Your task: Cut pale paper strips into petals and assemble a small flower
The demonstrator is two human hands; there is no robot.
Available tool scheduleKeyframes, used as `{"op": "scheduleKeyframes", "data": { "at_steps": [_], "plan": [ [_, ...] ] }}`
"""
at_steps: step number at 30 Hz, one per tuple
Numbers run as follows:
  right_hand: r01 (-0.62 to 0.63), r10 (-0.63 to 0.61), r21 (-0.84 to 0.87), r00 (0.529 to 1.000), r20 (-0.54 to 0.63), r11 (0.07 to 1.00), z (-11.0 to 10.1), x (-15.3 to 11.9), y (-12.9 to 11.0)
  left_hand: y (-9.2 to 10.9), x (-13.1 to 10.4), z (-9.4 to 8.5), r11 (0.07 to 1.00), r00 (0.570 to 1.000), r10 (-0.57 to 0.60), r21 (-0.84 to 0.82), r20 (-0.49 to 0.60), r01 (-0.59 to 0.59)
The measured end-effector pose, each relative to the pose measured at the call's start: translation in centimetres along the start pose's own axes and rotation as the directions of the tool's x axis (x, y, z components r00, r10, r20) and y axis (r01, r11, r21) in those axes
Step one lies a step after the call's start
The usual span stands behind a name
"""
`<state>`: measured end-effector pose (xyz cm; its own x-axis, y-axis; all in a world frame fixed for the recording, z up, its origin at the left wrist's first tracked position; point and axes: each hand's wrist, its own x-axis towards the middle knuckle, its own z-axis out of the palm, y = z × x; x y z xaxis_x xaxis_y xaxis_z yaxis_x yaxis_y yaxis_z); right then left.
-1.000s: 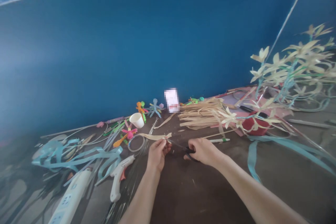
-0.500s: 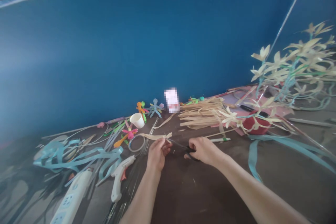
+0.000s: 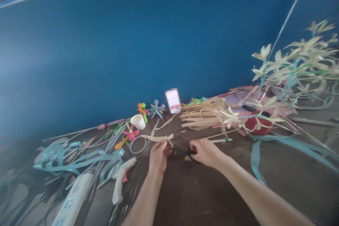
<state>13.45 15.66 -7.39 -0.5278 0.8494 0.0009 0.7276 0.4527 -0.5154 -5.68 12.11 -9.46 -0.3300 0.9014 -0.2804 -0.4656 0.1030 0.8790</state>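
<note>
My left hand (image 3: pixel 158 152) is closed, its thumb and finger pinching a small pale piece of husk that is mostly hidden by the fingertips. Black-handled scissors (image 3: pixel 191 154) are gripped in my right hand (image 3: pixel 205 152), the blades pointing left and reaching my left fingertips. Whether the blades are parted I cannot make out. Just behind my left hand runs a wider pale husk strip (image 3: pixel 155 137). Beyond the scissors lies a pile of dried tan husk strips (image 3: pixel 202 113).
A hot glue gun (image 3: pixel 123 180), a roll of tape (image 3: pixel 138 145) and a paper cup (image 3: pixel 138 122) stand left, near a white power strip (image 3: pixel 72 201) and blue ribbon (image 3: pixel 87 159). Right are a marker (image 3: pixel 221 141), a red object (image 3: pixel 258 125) and pale husk flowers (image 3: pixel 293 63). A blue panel (image 3: pixel 148 42) rises behind.
Both hands stay almost in place. The scissors and my right hand have shifted very slightly; the things on the table lie as before.
</note>
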Motion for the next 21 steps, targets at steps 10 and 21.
{"op": "scheduleKeyframes", "data": {
  "at_steps": [10,21],
  "plan": [
    [0.022,-0.024,0.088,1.000,0.011,0.996,0.02,0.05,0.17,-0.10,0.06,-0.04,1.000,1.000,0.004,-0.005,-0.007,-0.004],
    [0.028,-0.027,0.067,1.000,-0.014,0.997,0.20,0.03,0.41,-0.33,-0.12,0.12,0.990,0.996,0.074,0.118,0.053,-0.080]
  ]
}}
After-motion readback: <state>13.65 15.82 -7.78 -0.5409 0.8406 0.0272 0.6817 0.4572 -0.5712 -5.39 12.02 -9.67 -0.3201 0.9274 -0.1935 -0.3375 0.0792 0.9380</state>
